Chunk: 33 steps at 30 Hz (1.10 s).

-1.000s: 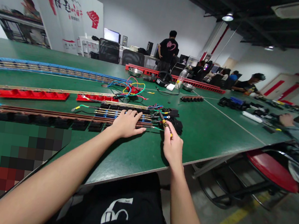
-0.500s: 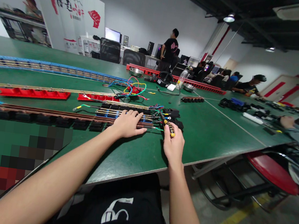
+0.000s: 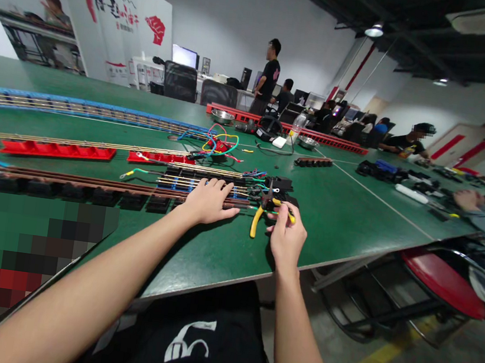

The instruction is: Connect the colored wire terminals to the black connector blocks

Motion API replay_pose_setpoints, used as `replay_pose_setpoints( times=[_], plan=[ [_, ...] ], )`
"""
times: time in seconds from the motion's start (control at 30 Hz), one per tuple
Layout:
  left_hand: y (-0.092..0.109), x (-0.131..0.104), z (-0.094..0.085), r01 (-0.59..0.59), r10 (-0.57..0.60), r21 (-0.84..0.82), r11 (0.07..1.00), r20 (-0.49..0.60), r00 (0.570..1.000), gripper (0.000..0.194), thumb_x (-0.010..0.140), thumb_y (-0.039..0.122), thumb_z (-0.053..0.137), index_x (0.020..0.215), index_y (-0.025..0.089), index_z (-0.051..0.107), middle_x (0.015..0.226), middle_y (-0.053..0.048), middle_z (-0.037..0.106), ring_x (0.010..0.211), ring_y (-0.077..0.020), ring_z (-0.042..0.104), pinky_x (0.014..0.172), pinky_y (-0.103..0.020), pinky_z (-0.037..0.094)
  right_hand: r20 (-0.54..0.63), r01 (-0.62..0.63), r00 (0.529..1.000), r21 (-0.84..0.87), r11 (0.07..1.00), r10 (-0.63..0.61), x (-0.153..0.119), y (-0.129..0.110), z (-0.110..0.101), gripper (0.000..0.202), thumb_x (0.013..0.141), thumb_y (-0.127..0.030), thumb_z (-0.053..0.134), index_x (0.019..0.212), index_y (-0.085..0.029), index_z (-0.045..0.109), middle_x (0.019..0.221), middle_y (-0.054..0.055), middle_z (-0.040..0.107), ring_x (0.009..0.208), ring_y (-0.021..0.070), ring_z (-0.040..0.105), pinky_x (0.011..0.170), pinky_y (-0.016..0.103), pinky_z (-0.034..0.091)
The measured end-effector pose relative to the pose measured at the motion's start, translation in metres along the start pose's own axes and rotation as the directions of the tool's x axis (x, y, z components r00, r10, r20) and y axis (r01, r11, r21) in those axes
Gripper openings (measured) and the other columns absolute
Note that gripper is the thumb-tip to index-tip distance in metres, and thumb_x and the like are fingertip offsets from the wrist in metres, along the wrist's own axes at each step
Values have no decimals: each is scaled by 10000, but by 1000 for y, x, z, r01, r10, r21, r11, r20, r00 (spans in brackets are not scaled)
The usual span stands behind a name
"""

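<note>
Left grip (image 3: 207, 202): open, palm down, fingers spread over the slim brass-coloured rods on the black-and-blue ribbed frame (image 3: 175, 183); nothing pinched.

Right grip (image 3: 289, 238): fingers closed on one handle of the yellow-handled metal pliers (image 3: 257, 222), at about four o'clock from my left. The other handle splays free towards seven o'clock; the dark head points to twelve, among thin coloured wires (image 3: 255, 174) at the frame's right end. Whether it bites a wire, I cannot tell.

Long brown rods (image 3: 90, 181): at nine o'clock from my left grip, over black blocks.

Red plastic strip (image 3: 59, 149): at ten o'clock, beneath long brass-coloured rods.

Small red part with looping coloured leads (image 3: 220, 146): at twelve.

Green table (image 3: 215, 255): under all of these.

Risks, in my judgement: with one handle loose, the pliers could swivel and nick a neighbouring wire; closing them blind in that cluster could catch the wrong lead; a tug on a wire could strain its joint, or drag the frame if my flat palm slips.
</note>
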<state>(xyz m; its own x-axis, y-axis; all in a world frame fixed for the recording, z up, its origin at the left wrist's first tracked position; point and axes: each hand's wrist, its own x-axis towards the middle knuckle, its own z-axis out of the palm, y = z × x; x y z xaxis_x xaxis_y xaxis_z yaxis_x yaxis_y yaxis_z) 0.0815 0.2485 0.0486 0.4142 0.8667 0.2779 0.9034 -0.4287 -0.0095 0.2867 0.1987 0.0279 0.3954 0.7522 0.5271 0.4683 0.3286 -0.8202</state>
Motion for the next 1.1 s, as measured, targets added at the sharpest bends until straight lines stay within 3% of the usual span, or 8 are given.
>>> replay_pose_setpoints(
  times=[0.13, 0.23, 0.33, 0.5, 0.6, 0.77, 0.9, 1.1],
  plan=[
    [5, -2, -6, -106, 105, 2, 994, -151, 983, 717, 850, 622, 462, 1391, 151, 455, 1436, -162, 461, 1308, -331, 395, 1095, -485, 250, -37, 12, 999, 154, 988, -7, 0, -1, 4, 431, 910, -503, 487, 1060, -128, 638, 876, 111, 739, 717, 201, 731, 578, 284, 593],
    [23, -7, -15, -229, 206, -65, 971, -246, 947, 592, 856, 588, 490, 1262, 162, 560, 1304, -142, 555, 1244, -301, 440, 1062, -448, 299, -85, 71, 995, 276, 959, -49, -3, -3, 4, 390, 920, -463, 499, 1067, -128, 634, 891, 119, 746, 732, 205, 736, 646, 323, 603],
    [47, -14, -21, -147, 66, -262, 954, -293, 954, 447, 921, 538, 405, 1047, 169, 625, 1094, -117, 633, 1063, -259, 539, 931, -407, 397, -128, 155, 985, 340, 928, -117, -8, -7, 2, 343, 943, -416, 482, 1086, -140, 627, 884, 107, 748, 743, 204, 737, 673, 340, 604],
    [69, -19, -13, -101, 16, -685, 722, -130, 991, 431, 955, 542, 327, 849, 205, 574, 737, -10, 614, 666, -148, 561, 622, -278, 403, -118, 224, 974, 360, 906, -194, -14, -10, -1, 305, 947, -370, 494, 1115, -157, 632, 911, 100, 752, 774, 206, 739, 703, 361, 612],
    [69, -16, -4, -60, -21, -795, 604, -92, 996, 394, 951, 512, 361, 771, 204, 529, 607, 30, 538, 555, -117, 496, 549, -251, 340, -99, 213, 977, 403, 890, -189, -13, -9, -3, 302, 943, -363, 502, 1107, -156, 648, 903, 95, 754, 784, 213, 740, 697, 366, 615],
    [66, -11, 4, -69, -58, -760, 646, -139, 989, 342, 948, 422, 391, 697, 207, 477, 610, 25, 535, 556, -115, 484, 559, -250, 309, 77, 58, 991, 466, 883, -105, -5, -3, -5, 321, 919, -392, 534, 1067, -147, 680, 921, 103, 760, 785, 231, 742, 673, 368, 617],
    [67, -12, 0, 17, -173, -734, 679, -137, 975, 311, 957, 373, 358, 703, 220, 448, 618, 13, 549, 569, -135, 519, 575, -262, 326, 198, 16, 975, 382, 924, -99, -4, 1, -2, 346, 913, -404, 545, 1130, -167, 672, 953, 90, 760, 809, 228, 741, 691, 366, 622],
    [72, -15, -9, 48, -245, -854, 517, -93, 965, 251, 972, 373, 313, 794, 231, 419, 699, -5, 635, 616, -137, 610, 584, -252, 413, 334, 55, 930, 287, 956, -154, -8, 0, 2, 353, 930, -405, 514, 1197, -207, 631, 1022, 72, 743, 895, 213, 724, 786, 349, 604]
  ],
)
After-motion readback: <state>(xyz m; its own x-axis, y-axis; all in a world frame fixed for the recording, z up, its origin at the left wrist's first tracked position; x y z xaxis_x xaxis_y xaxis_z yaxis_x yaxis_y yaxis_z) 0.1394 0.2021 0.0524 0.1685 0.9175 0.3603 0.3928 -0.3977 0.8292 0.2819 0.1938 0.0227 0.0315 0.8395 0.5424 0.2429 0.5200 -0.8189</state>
